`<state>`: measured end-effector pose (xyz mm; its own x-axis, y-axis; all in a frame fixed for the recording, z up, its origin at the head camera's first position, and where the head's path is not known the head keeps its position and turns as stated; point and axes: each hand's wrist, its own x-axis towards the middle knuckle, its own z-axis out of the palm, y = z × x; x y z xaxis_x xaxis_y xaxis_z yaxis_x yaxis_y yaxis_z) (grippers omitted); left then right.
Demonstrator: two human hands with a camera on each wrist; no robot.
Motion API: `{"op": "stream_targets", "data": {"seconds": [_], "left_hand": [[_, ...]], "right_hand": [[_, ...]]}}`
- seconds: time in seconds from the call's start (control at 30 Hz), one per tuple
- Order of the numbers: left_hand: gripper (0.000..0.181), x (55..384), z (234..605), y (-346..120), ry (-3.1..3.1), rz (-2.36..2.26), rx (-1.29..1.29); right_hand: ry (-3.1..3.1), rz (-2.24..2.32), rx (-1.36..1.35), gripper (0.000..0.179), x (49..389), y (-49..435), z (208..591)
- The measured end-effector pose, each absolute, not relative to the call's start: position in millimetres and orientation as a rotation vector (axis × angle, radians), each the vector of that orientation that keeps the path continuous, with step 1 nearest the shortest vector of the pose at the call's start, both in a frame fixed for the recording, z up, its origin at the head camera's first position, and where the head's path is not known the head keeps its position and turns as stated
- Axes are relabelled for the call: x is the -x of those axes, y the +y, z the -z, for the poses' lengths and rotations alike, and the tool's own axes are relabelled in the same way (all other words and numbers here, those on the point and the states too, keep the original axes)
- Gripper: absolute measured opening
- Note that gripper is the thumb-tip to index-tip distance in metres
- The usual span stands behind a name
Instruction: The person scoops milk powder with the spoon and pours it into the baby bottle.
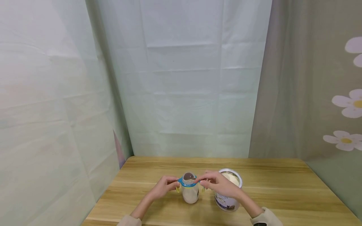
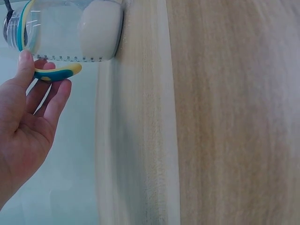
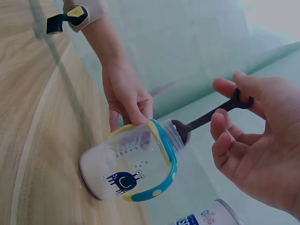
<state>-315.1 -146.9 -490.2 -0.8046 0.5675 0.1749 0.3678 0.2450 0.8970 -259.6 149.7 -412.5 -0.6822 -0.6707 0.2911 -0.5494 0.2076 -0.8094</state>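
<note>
A clear baby bottle (image 1: 190, 194) with blue and yellow handles stands upright on the table, its lower part filled with something white. My left hand (image 1: 164, 188) pinches one handle (image 2: 58, 73) between thumb and fingers. With its fingertips, my right hand (image 3: 262, 145) holds the looped end of a dark long-handled scoop (image 3: 204, 120). The scoop's bowl is at the bottle's open mouth; whether powder is in it cannot be seen. Partly behind the right hand is an open can (image 1: 226, 203) of pale powder.
The wooden table (image 1: 271, 191) reaches back to a hanging pale curtain (image 1: 186, 94). More curtains stand on the left and right, the right one with white flowers (image 1: 346, 141). The can stands right of the bottle, under my right forearm.
</note>
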Motion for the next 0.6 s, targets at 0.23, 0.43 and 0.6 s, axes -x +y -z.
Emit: {"op": "stream_targets", "data": {"seconds": [0.23, 0.43, 0.6], "left_hand": [[0.026, 314.7, 490.2, -146.0, 2.344, -1.577, -0.901], [0.027, 315.3, 490.1, -147.2, 2.323, -1.578, -0.9], [0.026, 316.4, 491.0, -148.3, 2.318, -1.571, -0.857]], "right_hand": [[2.412, 1.508, 1.163, 0.025, 260.8, 156.2, 413.5], [2.426, 1.556, 1.171, 0.025, 261.9, 159.3, 409.8], [2.426, 1.622, 1.12, 0.028, 263.2, 162.6, 410.6]]}}
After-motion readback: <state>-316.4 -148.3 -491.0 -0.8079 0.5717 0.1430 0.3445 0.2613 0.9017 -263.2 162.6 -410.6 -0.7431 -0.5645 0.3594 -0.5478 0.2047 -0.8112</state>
